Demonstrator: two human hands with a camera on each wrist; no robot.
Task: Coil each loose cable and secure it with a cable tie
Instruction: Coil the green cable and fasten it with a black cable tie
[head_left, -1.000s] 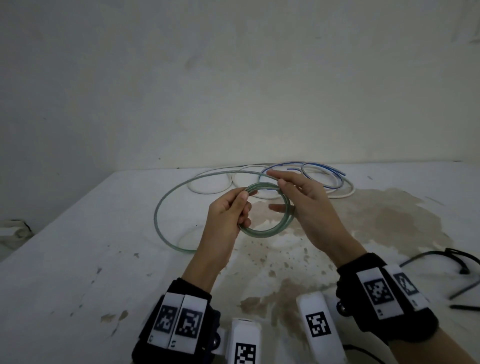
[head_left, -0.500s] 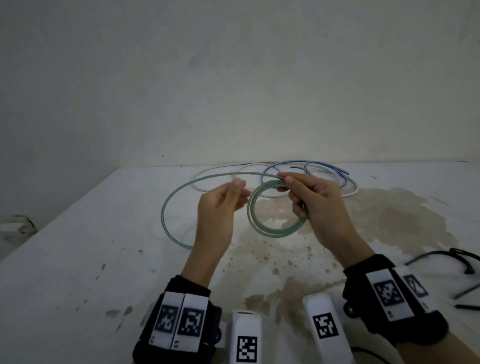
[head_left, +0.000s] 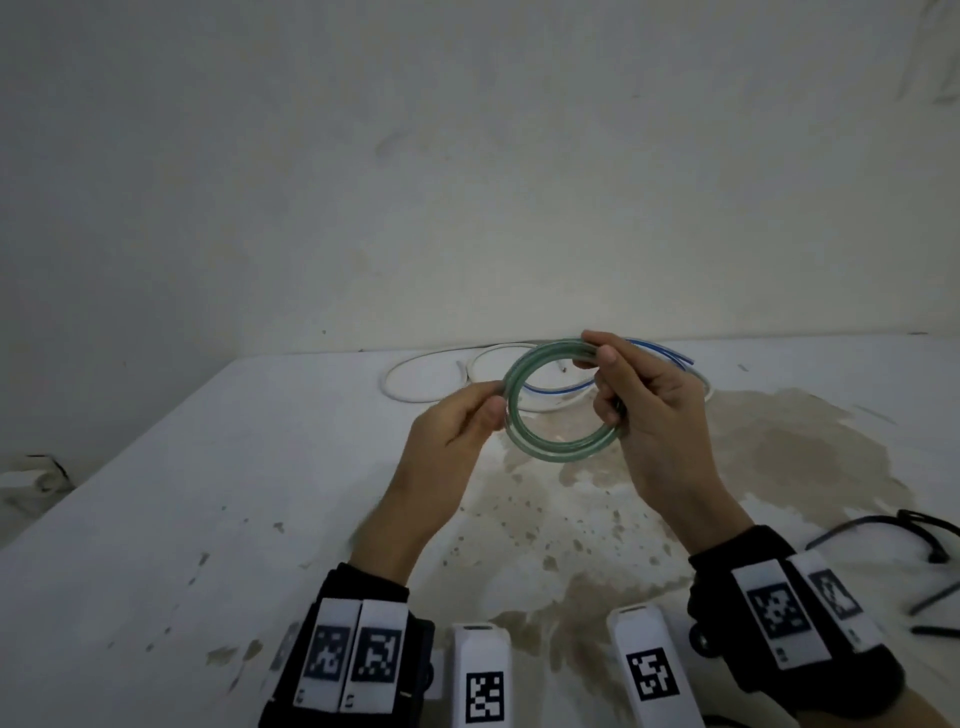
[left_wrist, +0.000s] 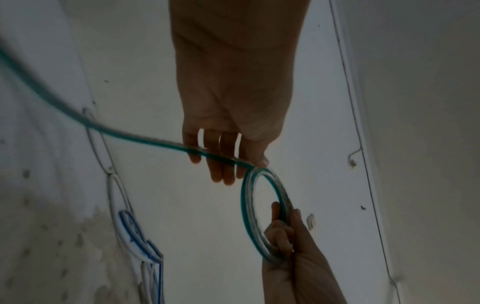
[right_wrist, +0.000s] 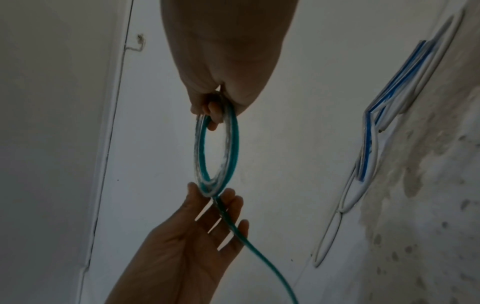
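Above the stained white table (head_left: 156, 519), your two hands hold a green cable (head_left: 558, 452) wound into a small round coil of several turns. Your right hand (head_left: 654, 415) grips the coil at its 2 o'clock side, thumb on top and fingers curled through the ring; the right wrist view shows the turns bunched inside that closed grasp (right_wrist: 223, 67). Your left hand (head_left: 447, 441) meets the coil at 9 o'clock. From the wrist views its fingers (left_wrist: 221, 164) lie nearly straight and slightly spread, with the cable's loose tail running across them and away toward the table, so it guides the strand rather than clenching it; in the head view the thumb rests against the ring.

Beyond the coil, at 12 o'clock on the table near the wall (head_left: 467, 182), lie a white cable (head_left: 415, 397) in loose loops and a blue cable (head_left: 550, 391) partly overlapping it, both uncoiled and untied. At 3 o'clock, near the table's right edge, lie a few black cable ties (head_left: 883, 525), well apart from your hands. Each wrist wears a black band with square printed markers (head_left: 353, 654).
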